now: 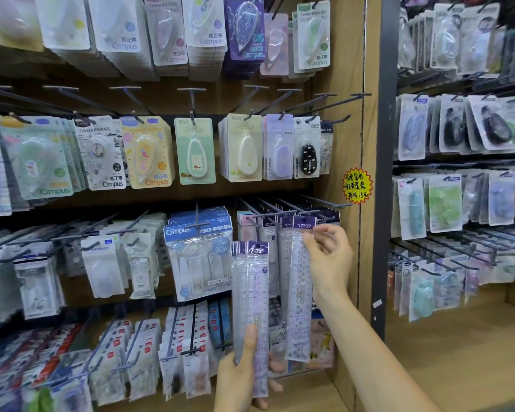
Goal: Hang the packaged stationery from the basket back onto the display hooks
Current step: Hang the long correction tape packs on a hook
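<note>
1. two hands show, each with packaged rulers.
2. my left hand (pixel 244 370) grips the lower end of a small stack of ruler packs (pixel 250 295), thumb across the front.
3. my right hand (pixel 329 257) pinches the top of one ruler pack (pixel 300 286) at its display hook (pixel 283 217).
</note>
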The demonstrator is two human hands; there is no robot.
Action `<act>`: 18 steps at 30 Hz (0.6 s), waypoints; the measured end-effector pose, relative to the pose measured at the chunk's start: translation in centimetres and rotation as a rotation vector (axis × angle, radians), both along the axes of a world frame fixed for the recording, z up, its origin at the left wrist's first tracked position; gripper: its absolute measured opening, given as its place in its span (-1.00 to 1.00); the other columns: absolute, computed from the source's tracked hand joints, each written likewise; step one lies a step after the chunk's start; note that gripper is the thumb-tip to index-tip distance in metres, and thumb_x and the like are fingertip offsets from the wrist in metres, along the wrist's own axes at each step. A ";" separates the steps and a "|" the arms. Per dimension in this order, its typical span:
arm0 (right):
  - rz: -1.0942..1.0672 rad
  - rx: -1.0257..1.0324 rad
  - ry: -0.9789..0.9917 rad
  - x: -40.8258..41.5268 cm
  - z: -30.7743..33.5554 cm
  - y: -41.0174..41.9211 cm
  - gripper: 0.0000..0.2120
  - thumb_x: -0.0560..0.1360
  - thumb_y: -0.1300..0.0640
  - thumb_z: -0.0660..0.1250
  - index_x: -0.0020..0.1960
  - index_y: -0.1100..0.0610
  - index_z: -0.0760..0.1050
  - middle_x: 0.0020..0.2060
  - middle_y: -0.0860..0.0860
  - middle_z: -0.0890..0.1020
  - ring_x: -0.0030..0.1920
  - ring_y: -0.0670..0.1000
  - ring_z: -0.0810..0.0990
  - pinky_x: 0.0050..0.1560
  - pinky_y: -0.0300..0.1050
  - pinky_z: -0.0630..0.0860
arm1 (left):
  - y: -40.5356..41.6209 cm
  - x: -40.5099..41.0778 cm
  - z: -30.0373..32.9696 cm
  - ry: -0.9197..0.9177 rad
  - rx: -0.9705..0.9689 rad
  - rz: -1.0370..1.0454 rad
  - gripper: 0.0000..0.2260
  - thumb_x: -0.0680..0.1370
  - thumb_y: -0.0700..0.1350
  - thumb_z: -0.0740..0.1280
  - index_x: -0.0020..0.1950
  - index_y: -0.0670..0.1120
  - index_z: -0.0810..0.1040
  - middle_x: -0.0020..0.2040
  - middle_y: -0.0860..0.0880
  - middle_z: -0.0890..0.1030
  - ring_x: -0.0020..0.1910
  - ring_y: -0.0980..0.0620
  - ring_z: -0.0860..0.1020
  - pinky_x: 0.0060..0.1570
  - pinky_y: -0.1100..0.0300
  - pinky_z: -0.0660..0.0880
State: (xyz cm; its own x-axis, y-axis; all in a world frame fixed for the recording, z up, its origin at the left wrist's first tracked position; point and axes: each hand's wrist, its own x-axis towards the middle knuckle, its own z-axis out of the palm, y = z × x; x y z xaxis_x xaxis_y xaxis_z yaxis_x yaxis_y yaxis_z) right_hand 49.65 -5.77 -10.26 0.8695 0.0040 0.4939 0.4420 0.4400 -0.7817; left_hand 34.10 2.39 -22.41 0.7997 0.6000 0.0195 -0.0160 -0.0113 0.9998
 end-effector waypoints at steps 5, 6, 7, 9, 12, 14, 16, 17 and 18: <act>-0.005 -0.085 -0.033 0.3 0.1 0.2 -0.72 0.56 0.26 0.44 0.19 -0.05 0.64 0.06 -0.10 0.71 0.10 -0.12 0.66 0.14 -0.19 0.57 | 0.1 -0.3 0.5 -0.006 -0.011 0.008 -0.34 0.54 0.33 0.21 -0.08 -0.30 0.69 -0.21 -0.22 0.75 -0.28 -0.24 0.73 -0.49 0.11 0.55; -0.017 -0.094 -0.035 0.4 0.0 0.3 -0.71 0.56 0.26 0.43 0.21 -0.04 0.64 0.07 -0.12 0.71 0.10 -0.13 0.65 0.12 -0.23 0.55 | 0.2 -0.3 0.6 -0.008 -0.010 0.011 -0.34 0.55 0.32 0.21 -0.08 -0.29 0.69 -0.22 -0.22 0.75 -0.29 -0.24 0.73 -0.50 0.12 0.54; -0.025 -0.102 -0.034 0.5 0.0 0.3 -0.71 0.56 0.26 0.43 0.22 -0.02 0.64 0.08 -0.12 0.70 0.09 -0.14 0.64 0.09 -0.28 0.54 | 0.2 -0.3 0.7 -0.009 -0.009 0.012 -0.34 0.56 0.32 0.21 -0.09 -0.29 0.70 -0.22 -0.21 0.75 -0.31 -0.23 0.72 -0.52 0.14 0.53; -0.030 -0.118 -0.025 0.5 -0.1 0.4 -0.70 0.58 0.25 0.42 0.26 -0.01 0.63 0.10 -0.16 0.67 0.06 -0.20 0.61 0.04 -0.34 0.51 | 0.4 -0.2 0.8 -0.021 0.002 0.006 -0.33 0.57 0.32 0.19 -0.10 -0.30 0.70 -0.24 -0.22 0.74 -0.35 -0.20 0.70 -0.54 0.16 0.54; -0.037 -0.146 0.014 1.2 -0.1 1.2 -0.68 0.59 0.25 0.41 0.28 -0.02 0.63 -0.08 -0.24 0.63 -0.11 -0.24 0.57 -0.07 -0.37 0.52 | 0.6 -0.2 1.0 -0.043 0.005 0.008 -0.31 0.56 0.33 0.18 -0.18 -0.30 0.69 -0.28 -0.27 0.71 -0.42 -0.17 0.66 -0.54 0.16 0.53; -0.046 -0.187 0.058 1.8 0.5 2.3 -0.69 0.59 0.24 0.41 0.28 -0.02 0.62 -0.17 -0.17 0.63 -0.19 -0.18 0.54 -0.23 -0.39 0.49 | 0.7 -0.3 1.1 -0.071 -0.011 0.002 -0.29 0.53 0.36 0.17 -0.18 -0.30 0.68 -0.27 -0.32 0.70 -0.45 -0.16 0.64 -0.56 0.17 0.51; -0.053 -0.233 0.089 2.5 1.5 3.5 -0.70 0.58 0.25 0.41 0.27 0.01 0.64 -0.06 -0.03 0.70 -0.16 -0.12 0.59 -0.23 -0.35 0.48 | 0.7 -0.4 1.2 -0.086 -0.038 -0.003 -0.29 0.54 0.37 0.16 -0.20 -0.28 0.69 -0.25 -0.35 0.69 -0.45 -0.16 0.63 -0.58 0.19 0.48; -0.059 -0.257 0.095 2.8 1.7 4.0 -0.71 0.57 0.27 0.42 0.26 0.03 0.65 0.00 0.02 0.72 -0.11 -0.08 0.63 -0.17 -0.31 0.50 | 0.7 -0.5 1.3 -0.090 -0.054 -0.008 -0.30 0.54 0.37 0.17 -0.20 -0.27 0.69 -0.23 -0.36 0.69 -0.45 -0.16 0.63 -0.58 0.19 0.48; -0.073 -0.285 0.099 2.9 1.8 4.2 -0.71 0.57 0.26 0.43 0.25 0.05 0.65 0.03 0.05 0.73 -0.05 -0.03 0.66 -0.10 -0.26 0.52 | 0.7 -0.5 1.4 -0.091 -0.063 -0.015 -0.31 0.54 0.37 0.19 -0.18 -0.27 0.70 -0.21 -0.36 0.70 -0.43 -0.17 0.63 -0.58 0.20 0.47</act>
